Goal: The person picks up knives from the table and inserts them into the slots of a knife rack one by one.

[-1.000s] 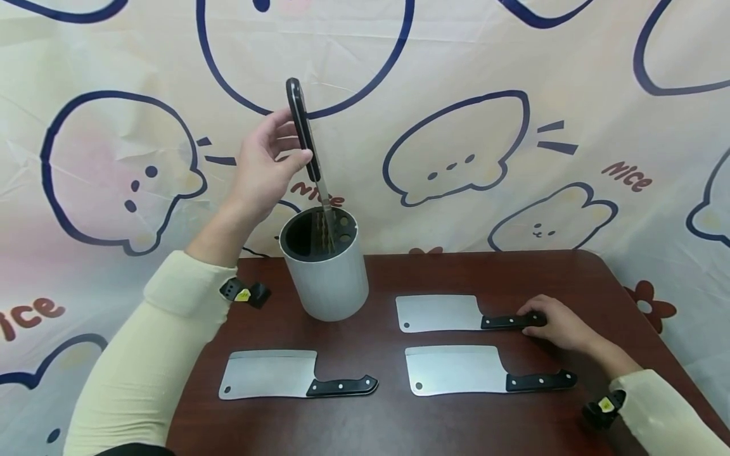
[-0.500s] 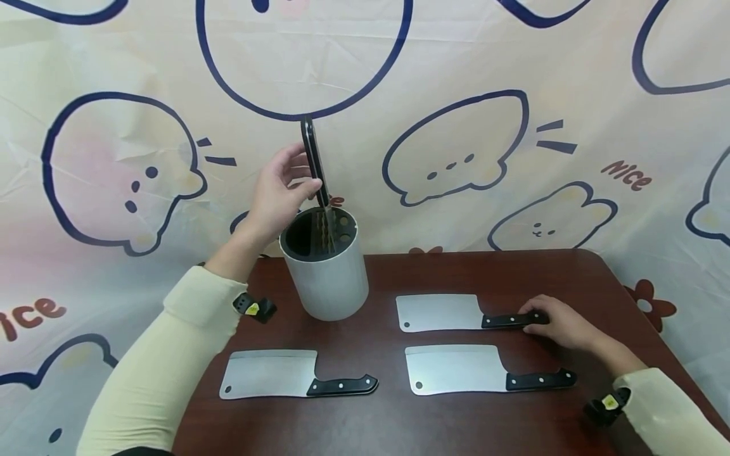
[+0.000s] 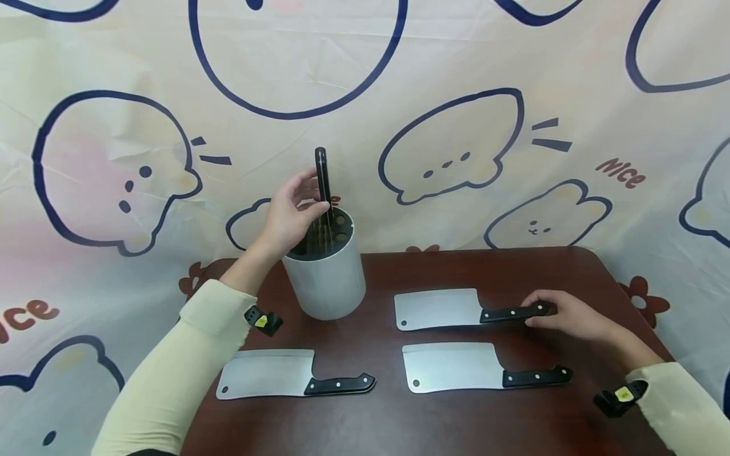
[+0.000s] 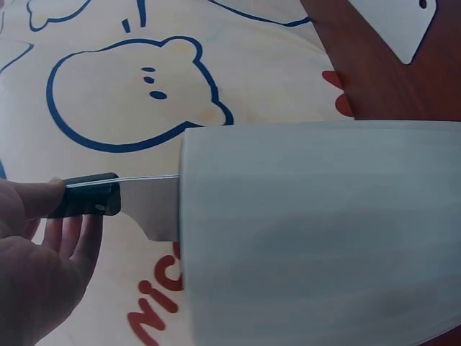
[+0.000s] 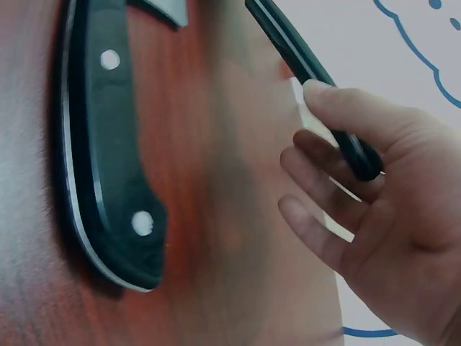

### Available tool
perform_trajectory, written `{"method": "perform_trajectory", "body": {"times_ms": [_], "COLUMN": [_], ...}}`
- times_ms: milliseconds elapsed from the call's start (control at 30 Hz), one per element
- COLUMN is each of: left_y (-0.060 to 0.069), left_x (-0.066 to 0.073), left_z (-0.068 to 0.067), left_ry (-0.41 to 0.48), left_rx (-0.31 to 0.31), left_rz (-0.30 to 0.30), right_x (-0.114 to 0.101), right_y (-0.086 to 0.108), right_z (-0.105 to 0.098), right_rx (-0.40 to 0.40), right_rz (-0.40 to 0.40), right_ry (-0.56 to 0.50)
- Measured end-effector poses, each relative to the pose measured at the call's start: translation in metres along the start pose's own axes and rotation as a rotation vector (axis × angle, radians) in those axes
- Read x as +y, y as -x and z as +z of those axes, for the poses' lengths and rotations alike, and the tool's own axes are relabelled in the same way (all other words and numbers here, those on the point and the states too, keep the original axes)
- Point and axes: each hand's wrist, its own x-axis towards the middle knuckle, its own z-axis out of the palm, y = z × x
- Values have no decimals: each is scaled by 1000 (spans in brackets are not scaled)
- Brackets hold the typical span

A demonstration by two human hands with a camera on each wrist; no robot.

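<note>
At the back left my left hand pinches the black handle of a knife. Its blade points down into a white round knife holder with a dark slotted top. The left wrist view shows a short stretch of the knife's blade above the rim; the rest is hidden inside. On the right, my right hand holds the handle end of the rear cleaver between thumb and fingers. In the right wrist view this handle appears raised off the table.
Two more cleavers lie flat on the brown table: a front right cleaver and a front left cleaver, handles to the right. A patterned cloth hangs behind the table.
My left hand has lowered the knife further into the holder, moving down and slightly right. My right hand has kept its grip; the rear cleaver's handle end has risen slightly.
</note>
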Motion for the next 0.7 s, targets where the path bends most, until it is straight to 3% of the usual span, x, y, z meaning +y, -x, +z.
{"method": "perform_trajectory", "body": {"times_ms": [367,700], "left_y": [7,14], "left_x": [-16,-28], "left_z": [6,8], "left_ry": [21,17], "left_rx": [-22,-28], "left_rz": [1,-41], "right_x": [-13,-31], "right_y": [-5,-10], "right_z": [-14,-23], "right_rx": [53,104], "right_rz": [-33,-72], "right_ry": [-134,-393]}}
